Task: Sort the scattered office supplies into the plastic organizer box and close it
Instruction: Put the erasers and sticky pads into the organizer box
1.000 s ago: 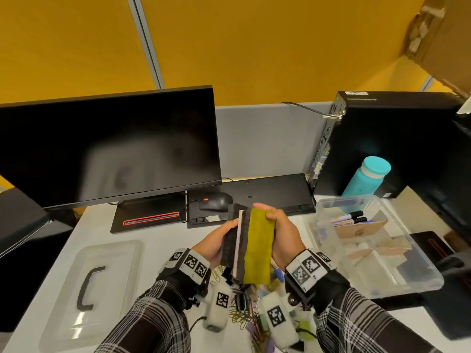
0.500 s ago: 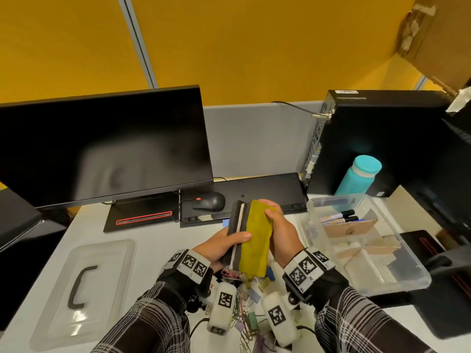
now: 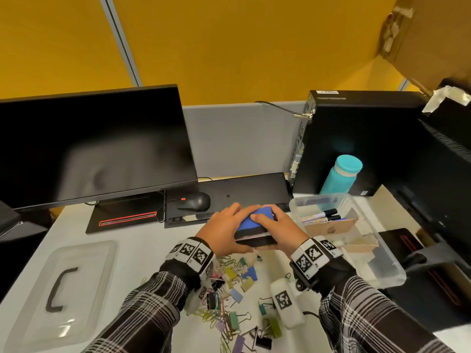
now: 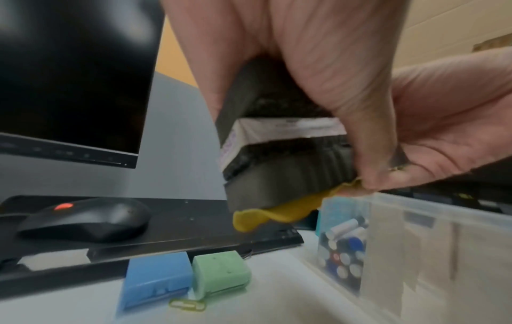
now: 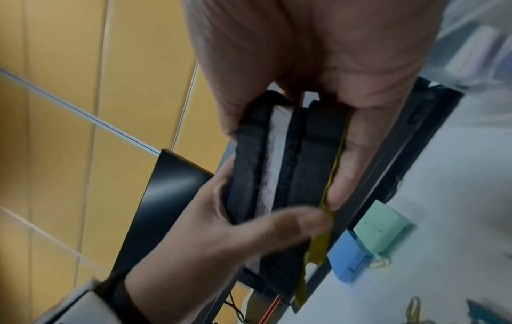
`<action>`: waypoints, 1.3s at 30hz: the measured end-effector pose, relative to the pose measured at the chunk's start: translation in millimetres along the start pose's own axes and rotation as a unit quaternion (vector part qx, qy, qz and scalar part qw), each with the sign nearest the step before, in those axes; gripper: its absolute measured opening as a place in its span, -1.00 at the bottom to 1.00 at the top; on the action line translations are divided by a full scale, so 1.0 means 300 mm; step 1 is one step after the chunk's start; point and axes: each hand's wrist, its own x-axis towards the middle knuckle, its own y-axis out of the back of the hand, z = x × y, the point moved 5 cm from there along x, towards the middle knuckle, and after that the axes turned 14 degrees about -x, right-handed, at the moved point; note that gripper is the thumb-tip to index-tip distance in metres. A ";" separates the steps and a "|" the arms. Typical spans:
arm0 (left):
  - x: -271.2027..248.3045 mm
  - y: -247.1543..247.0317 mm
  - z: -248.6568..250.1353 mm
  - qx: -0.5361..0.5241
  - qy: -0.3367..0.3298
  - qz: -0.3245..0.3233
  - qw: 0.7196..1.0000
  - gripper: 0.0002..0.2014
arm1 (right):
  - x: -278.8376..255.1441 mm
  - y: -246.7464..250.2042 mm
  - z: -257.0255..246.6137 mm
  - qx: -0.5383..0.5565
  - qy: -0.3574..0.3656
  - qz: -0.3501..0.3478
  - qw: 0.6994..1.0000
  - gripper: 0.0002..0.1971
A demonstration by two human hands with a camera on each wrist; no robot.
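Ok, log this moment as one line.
stage: erasers in hand | left hand: grips eraser stack | right hand: grips same stack | organizer box: open | lid: off, on desk

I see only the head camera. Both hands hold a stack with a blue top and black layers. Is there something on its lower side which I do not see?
Observer: Yes. In the left wrist view the stack has a yellow layer on its underside, and one end of that layer sags away from the black.
Operator: And on the desk below the stack, is something hidden from me?
Observer: Two small boxes, the blue box and the green box, lie side by side on the desk against the black keyboard.
Operator: How is the grip?
Observer: In the right wrist view the left hand has its thumb across the layered edge, and the right hand has fingers along the yellow side.
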 end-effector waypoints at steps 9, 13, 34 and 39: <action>0.022 -0.026 0.031 -0.672 0.277 0.087 0.681 -0.43 | -0.025 0.145 -0.062 -0.071 0.181 0.060 0.979 -0.79; 0.078 -0.022 0.105 -0.692 0.210 0.081 0.686 -0.56 | -0.036 0.236 -0.069 -0.160 0.201 0.104 0.961 -0.77; 0.295 -0.252 0.339 -0.258 -0.039 -0.026 0.965 -0.25 | -0.096 0.713 0.038 -0.450 0.084 0.045 0.888 -0.36; 0.295 -0.276 0.345 -0.208 -0.041 -0.047 0.976 -0.29 | -0.103 0.691 0.064 -0.511 0.070 0.053 0.855 -0.36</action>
